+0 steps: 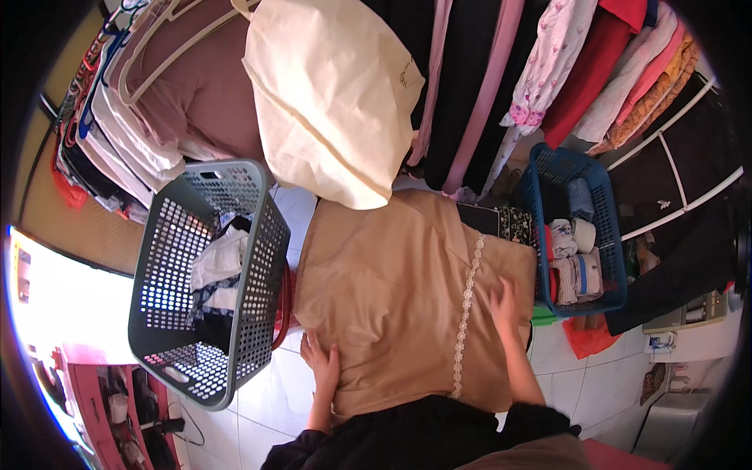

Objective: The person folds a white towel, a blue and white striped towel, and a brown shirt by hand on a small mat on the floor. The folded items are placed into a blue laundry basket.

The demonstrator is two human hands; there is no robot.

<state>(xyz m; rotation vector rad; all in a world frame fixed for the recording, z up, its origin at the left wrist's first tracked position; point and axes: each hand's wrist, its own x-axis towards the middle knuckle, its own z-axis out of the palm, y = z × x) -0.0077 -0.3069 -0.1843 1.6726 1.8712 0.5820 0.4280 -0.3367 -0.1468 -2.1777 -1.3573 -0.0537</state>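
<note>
A tan garment (399, 294) lies spread out in front of me, with some wrinkles on its left half. A strip of cream flower-shaped lace trim (469, 311) runs down its right part. My left hand (319, 359) rests at the lower left edge of the cloth, thumb and fingers apart. Farther right, my right hand (505, 305) lies on the cloth beyond the lace, its fingers spread. Neither hand visibly grips anything. What supports the garment is mostly hidden beneath it; a dark cloth with a patterned border (516, 225) shows at its far right corner.
A grey perforated laundry basket (252, 294) holding clothes stands at left. A blue basket (614, 258) with rolled clothes is at right. A cream cloth bag (329, 100) hangs over the garment's far edge, among hanging clothes (493, 88). A pink shelf (88, 399) stands lower left.
</note>
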